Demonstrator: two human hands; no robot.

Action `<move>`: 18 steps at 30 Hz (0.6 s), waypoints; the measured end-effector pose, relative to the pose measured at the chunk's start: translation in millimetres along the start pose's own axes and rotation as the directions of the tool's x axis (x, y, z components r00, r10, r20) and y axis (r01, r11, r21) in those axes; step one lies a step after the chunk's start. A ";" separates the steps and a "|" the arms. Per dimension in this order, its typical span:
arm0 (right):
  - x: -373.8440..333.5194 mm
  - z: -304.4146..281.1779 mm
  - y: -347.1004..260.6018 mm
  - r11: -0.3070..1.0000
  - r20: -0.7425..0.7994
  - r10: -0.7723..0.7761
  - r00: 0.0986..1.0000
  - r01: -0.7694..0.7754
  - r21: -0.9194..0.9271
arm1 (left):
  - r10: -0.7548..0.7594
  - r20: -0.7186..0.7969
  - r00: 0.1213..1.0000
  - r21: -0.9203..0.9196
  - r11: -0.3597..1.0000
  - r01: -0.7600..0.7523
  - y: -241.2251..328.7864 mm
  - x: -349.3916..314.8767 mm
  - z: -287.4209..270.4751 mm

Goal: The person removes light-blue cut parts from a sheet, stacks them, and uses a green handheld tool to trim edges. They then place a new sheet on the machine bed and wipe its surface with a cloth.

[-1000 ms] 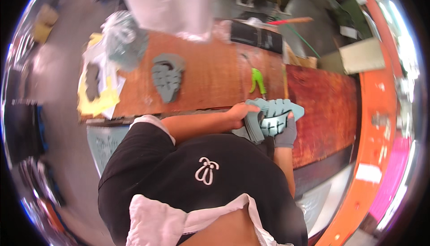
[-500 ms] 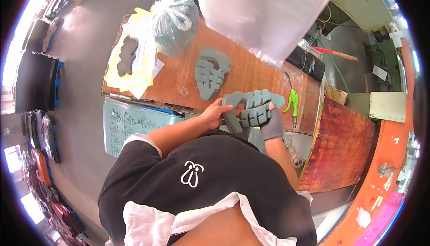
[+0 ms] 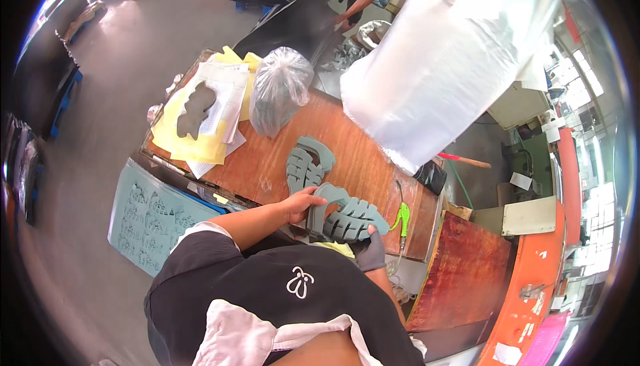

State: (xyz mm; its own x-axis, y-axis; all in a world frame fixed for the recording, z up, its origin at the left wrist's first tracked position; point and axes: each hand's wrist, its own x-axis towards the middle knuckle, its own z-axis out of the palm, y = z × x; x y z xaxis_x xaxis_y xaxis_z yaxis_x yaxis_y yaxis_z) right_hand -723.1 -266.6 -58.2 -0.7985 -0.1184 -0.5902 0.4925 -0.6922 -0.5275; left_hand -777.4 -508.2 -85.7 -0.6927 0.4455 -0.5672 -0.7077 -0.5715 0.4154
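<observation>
Both my hands hold a thick grey-green foam piece [image 3: 353,218], shaped like a sole with slots cut along it and an open loop at its left end. My left hand [image 3: 301,206] is bare and grips the loop end, thumb on top. On my right hand [image 3: 371,253] is a grey glove with bare fingertips; it closes on the slotted, pointed end. Just beyond, a similar foam piece [image 3: 303,169] lies on the wooden table [image 3: 347,139], its near end close to the held one or partly behind it.
Yellow and white papers [image 3: 170,129] bear a dark grey cutout [image 3: 195,109] beside a tied clear bag [image 3: 277,93]. A green air gun [image 3: 402,218] lies at right. Large plastic sheeting [image 3: 440,66] hangs over the far right; another person's arm [image 3: 357,7] shows beyond the table.
The whole view has shifted, bringing another person into sight at the far side. My hands still hold the foam piece, now nearer the one on the table.
</observation>
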 end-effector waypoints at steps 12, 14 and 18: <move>-42.5 0.3 122.0 0.894 0.202 -0.074 0.977 -0.025 0.448 | -0.225 -0.107 0.968 0.469 0.848 0.249 32.6 -17.1 -31.6; -46.4 4.7 133.7 0.868 0.126 -0.048 0.991 -0.021 0.496 | -0.251 -0.131 0.959 0.504 0.816 0.282 43.1 -16.3 -29.8; -47.1 25.8 139.4 0.828 0.077 -0.063 0.995 0.009 0.560 | -0.230 -0.119 0.966 0.637 0.728 0.252 69.1 -8.0 -10.6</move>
State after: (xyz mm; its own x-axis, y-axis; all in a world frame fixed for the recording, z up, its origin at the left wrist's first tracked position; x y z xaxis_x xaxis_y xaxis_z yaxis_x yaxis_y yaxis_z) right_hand -625.8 -375.9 -88.2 -0.8523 -0.1287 -0.5069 0.2065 -0.9733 -0.1000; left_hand -819.3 -558.6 -60.0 -0.4898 0.4798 -0.7279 -0.7786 0.1349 0.6128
